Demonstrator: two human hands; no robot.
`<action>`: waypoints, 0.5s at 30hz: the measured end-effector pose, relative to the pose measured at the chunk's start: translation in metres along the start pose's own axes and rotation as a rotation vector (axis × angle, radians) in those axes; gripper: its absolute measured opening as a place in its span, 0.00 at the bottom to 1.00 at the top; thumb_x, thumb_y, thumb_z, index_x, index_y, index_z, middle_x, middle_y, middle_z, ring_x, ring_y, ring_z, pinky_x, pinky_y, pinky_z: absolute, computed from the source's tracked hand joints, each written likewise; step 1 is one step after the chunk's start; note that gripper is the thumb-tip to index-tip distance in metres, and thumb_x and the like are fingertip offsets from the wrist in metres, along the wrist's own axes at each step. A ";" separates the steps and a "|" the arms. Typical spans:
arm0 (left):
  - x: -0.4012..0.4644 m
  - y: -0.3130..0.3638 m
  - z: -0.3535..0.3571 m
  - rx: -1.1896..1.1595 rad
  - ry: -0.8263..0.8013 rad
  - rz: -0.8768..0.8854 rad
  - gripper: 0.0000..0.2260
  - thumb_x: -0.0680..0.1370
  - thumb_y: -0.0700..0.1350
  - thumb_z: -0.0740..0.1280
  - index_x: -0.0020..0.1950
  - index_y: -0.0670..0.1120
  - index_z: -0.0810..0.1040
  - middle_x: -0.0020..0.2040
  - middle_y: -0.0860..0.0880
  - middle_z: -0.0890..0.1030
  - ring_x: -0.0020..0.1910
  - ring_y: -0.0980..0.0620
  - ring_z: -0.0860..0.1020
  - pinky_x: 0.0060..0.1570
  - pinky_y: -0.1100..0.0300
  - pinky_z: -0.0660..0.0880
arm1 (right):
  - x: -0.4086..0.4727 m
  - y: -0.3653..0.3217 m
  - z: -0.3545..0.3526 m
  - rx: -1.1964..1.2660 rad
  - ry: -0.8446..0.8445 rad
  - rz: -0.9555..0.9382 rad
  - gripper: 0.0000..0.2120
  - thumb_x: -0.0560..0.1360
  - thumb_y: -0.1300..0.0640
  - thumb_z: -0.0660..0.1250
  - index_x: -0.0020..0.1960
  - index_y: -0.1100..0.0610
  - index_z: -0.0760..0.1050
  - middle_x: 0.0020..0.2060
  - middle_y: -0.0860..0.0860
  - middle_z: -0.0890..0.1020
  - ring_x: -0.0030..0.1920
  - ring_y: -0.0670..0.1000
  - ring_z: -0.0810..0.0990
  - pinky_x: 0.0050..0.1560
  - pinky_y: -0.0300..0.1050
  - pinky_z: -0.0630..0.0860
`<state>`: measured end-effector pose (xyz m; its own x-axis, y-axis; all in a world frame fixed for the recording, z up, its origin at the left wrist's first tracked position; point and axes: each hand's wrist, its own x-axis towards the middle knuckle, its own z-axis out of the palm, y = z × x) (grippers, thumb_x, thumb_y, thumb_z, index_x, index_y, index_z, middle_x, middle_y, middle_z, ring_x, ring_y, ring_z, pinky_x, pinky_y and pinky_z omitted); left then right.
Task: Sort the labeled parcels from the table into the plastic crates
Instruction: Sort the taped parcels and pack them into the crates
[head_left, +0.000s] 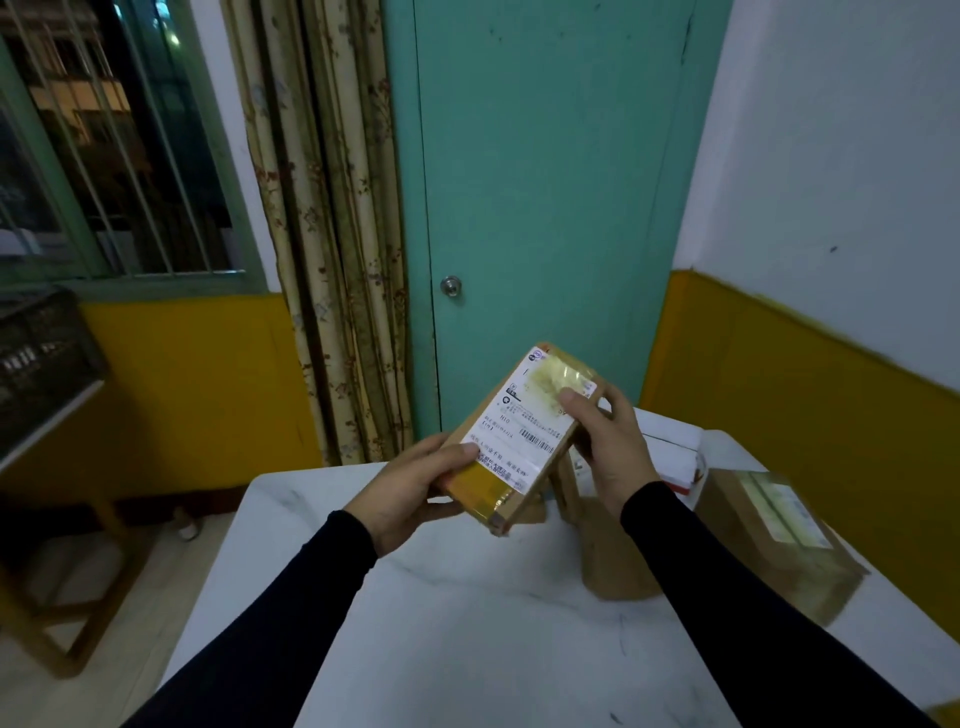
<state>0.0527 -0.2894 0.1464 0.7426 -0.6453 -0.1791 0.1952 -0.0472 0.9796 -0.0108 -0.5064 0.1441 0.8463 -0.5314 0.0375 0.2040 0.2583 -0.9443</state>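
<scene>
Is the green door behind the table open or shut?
Shut. The green door sits flush in its frame, with no gap showing beside its knob.

Table (467, 649): held parcel (524, 441) above its far edge; upright parcel (602, 540) behind that; flat parcel (779, 540) at right; crate (41, 358) well left, off-table.

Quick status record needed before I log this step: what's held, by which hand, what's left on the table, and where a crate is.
held item: small brown cardboard parcel with white shipping label, raised above the table, label facing the camera
left hand: grips the parcel's lower end
right hand: grips its upper right edge, thumb on the label
white marble-pattern table: larger taped cardboard box at right; brown paper package behind the right forearm
dark plastic crate: far left, on a separate stand
</scene>
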 end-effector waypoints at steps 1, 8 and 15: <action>0.000 -0.001 0.000 0.002 0.000 -0.008 0.25 0.69 0.57 0.72 0.64 0.51 0.77 0.56 0.48 0.84 0.60 0.47 0.79 0.64 0.46 0.74 | 0.002 0.001 0.000 -0.014 -0.004 -0.010 0.27 0.71 0.50 0.76 0.67 0.47 0.70 0.53 0.52 0.85 0.51 0.51 0.85 0.51 0.48 0.81; -0.006 -0.003 -0.003 -0.030 0.096 0.024 0.26 0.69 0.57 0.72 0.66 0.53 0.74 0.58 0.49 0.83 0.61 0.48 0.79 0.63 0.47 0.74 | 0.009 0.011 0.014 -0.026 -0.035 0.030 0.53 0.53 0.34 0.81 0.73 0.46 0.65 0.62 0.53 0.80 0.60 0.54 0.81 0.66 0.59 0.74; -0.026 -0.007 -0.008 -0.181 0.255 0.101 0.25 0.72 0.54 0.71 0.68 0.53 0.72 0.60 0.49 0.82 0.62 0.47 0.78 0.65 0.47 0.73 | -0.002 0.028 0.051 -0.076 -0.345 0.046 0.33 0.73 0.49 0.74 0.72 0.38 0.63 0.62 0.51 0.81 0.61 0.51 0.81 0.63 0.52 0.77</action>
<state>0.0372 -0.2666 0.1434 0.8962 -0.4266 -0.1215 0.2063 0.1583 0.9656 0.0181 -0.4576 0.1346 0.9726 -0.2139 0.0905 0.1359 0.2082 -0.9686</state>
